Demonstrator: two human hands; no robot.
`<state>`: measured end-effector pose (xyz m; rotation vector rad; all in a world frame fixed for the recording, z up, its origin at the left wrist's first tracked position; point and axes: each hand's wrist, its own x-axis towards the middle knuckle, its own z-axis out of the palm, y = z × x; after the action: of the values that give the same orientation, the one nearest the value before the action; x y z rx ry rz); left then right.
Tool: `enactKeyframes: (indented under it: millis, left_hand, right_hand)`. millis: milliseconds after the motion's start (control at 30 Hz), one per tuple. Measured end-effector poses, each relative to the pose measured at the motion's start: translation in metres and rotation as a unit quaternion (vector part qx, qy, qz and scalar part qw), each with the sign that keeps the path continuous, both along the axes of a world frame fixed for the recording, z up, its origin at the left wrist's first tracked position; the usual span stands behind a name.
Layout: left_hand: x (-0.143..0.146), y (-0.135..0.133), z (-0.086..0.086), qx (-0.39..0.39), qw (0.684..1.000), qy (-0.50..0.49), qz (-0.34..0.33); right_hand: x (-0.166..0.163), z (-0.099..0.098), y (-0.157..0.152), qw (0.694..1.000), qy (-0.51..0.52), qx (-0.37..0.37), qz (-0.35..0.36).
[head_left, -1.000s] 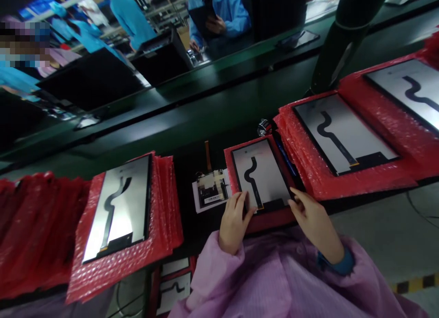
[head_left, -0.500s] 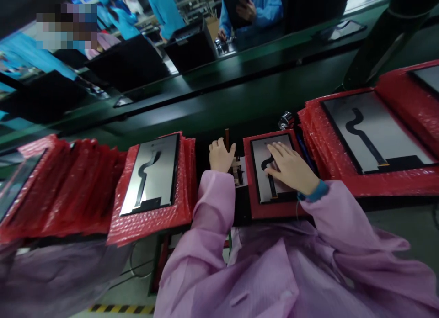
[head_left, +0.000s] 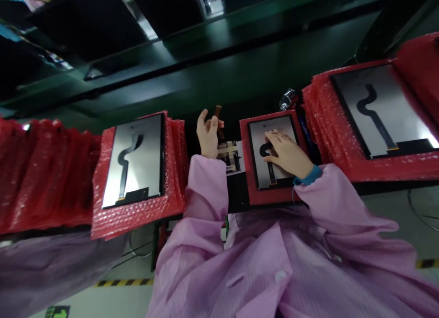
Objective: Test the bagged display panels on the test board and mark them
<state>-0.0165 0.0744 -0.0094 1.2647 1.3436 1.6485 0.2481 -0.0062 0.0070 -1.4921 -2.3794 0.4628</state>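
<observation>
Your left hand (head_left: 206,137), turned from palm-down to half-curled, is now beside a narrow orange-brown ribbon strip (head_left: 218,111); whether it pinches this cannot be told. Your right hand (head_left: 288,154) stays spread on the silver-backed, black-edged display panel (head_left: 259,134), steadying it upon a red sheet (head_left: 255,197). Red bubble-wrap stacks (head_left: 176,172) flank both; your left hand partly hides the dark circuit board (head_left: 233,161).

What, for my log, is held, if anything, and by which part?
The left grip overlaps the flat brown strip partway along; whether it's held cannot be told. The right grip, laid over the grey rectangular panel, holds nothing.
</observation>
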Motion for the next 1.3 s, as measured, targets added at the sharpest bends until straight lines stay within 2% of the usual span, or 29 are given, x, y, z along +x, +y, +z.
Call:
enactKeyframes:
  millis: [100, 200, 267, 367, 433, 500, 600, 733, 867, 933, 1067, 1300]
  left_hand:
    - [-0.001, -0.004, 0.005, 0.028, 0.999, 0.027, -0.03]
    - [-0.001, -0.011, 0.011, 0.012, 0.996, 0.051, -0.068]
    - [-0.001, -0.016, 0.014, 0.0, 0.994, 0.065, -0.087]
    - [-0.001, -0.024, 0.018, -0.009, 0.99, 0.079, -0.113]
    - [0.0, -0.029, 0.021, -0.015, 0.987, 0.098, -0.126]
    - [0.001, -0.034, 0.023, -0.016, 0.983, 0.13, -0.128]
    - [0.002, -0.041, 0.026, -0.002, 0.973, 0.188, -0.131]
    - [0.003, -0.046, 0.032, 0.011, 0.95, 0.26, -0.174]
    - [0.007, -0.049, 0.035, 0.023, 0.918, 0.337, -0.209]
    - [0.009, -0.049, 0.035, 0.021, 0.901, 0.376, -0.218]
    - [0.012, -0.048, 0.03, 0.004, 0.88, 0.422, -0.22]
    - [0.013, -0.048, 0.028, 0.02, 0.872, 0.439, -0.217]
  right_hand:
    - [-0.001, 0.003, 0.0, 0.998, 0.066, -0.006, 0.007]
    - [-0.002, 0.004, -0.001, 0.984, 0.172, -0.042, 0.024]
    - [-0.002, 0.005, -0.003, 0.957, 0.27, -0.096, 0.031]
    - [-0.003, 0.01, -0.004, 0.893, 0.407, -0.19, 0.009]
    - [-0.005, 0.018, -0.003, 0.863, 0.446, -0.239, 0.003]
    - [-0.009, 0.026, 0.0, 0.855, 0.439, -0.276, 0.015]
    - [-0.018, 0.033, 0.005, 0.865, 0.416, -0.278, 0.042]
    - [-0.027, 0.025, 0.008, 0.875, 0.407, -0.246, 0.089]
    - [-0.028, 0.014, 0.01, 0.93, 0.307, -0.159, 0.128]
    - [-0.028, 0.01, 0.012, 0.944, 0.266, -0.12, 0.152]
    - [-0.029, 0.006, 0.016, 0.954, 0.226, -0.077, 0.182]
    - [-0.031, 0.005, 0.017, 0.961, 0.197, -0.023, 0.194]
